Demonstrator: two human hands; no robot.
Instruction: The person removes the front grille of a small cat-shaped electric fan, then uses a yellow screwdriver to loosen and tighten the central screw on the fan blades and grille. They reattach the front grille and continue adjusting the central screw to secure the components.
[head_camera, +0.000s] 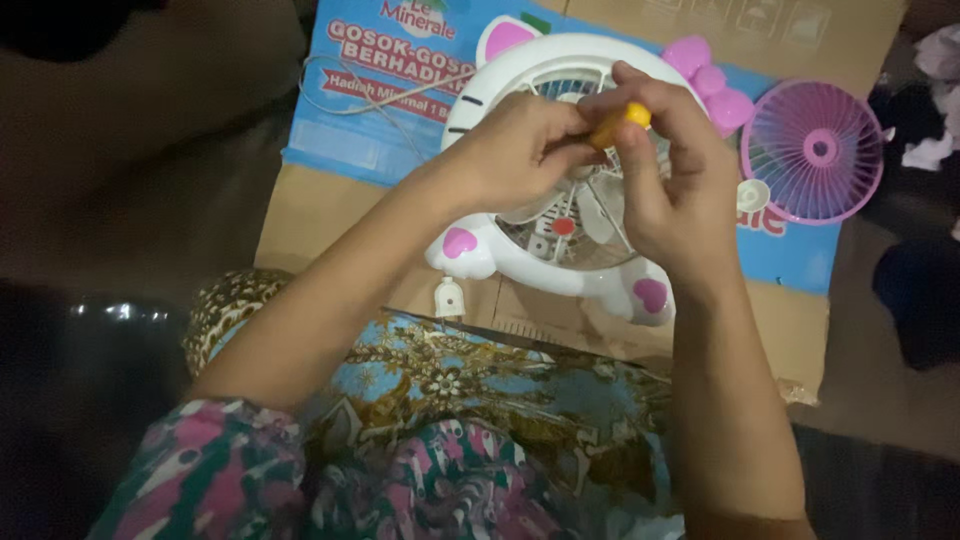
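Note:
A white cat-shaped fan housing (500, 262) with pink ears, bow and paw spots lies on flattened cardboard (310, 205). Both hands hover over its open centre, where fan blades and a red hub (563, 226) show. My right hand (672, 190) grips a small yellow-orange handle (620, 124), likely a screwdriver; its tip is hidden. My left hand (520, 150) pinches the same handle from the left, fingers closed around it.
A detached round pink fan grille (812, 152) lies to the right on the cardboard. A white plug (449, 297) and its cord (390, 100) lie by the housing. A blue printed sheet (370, 60) covers the cardboard's far part. Patterned cloth covers my lap.

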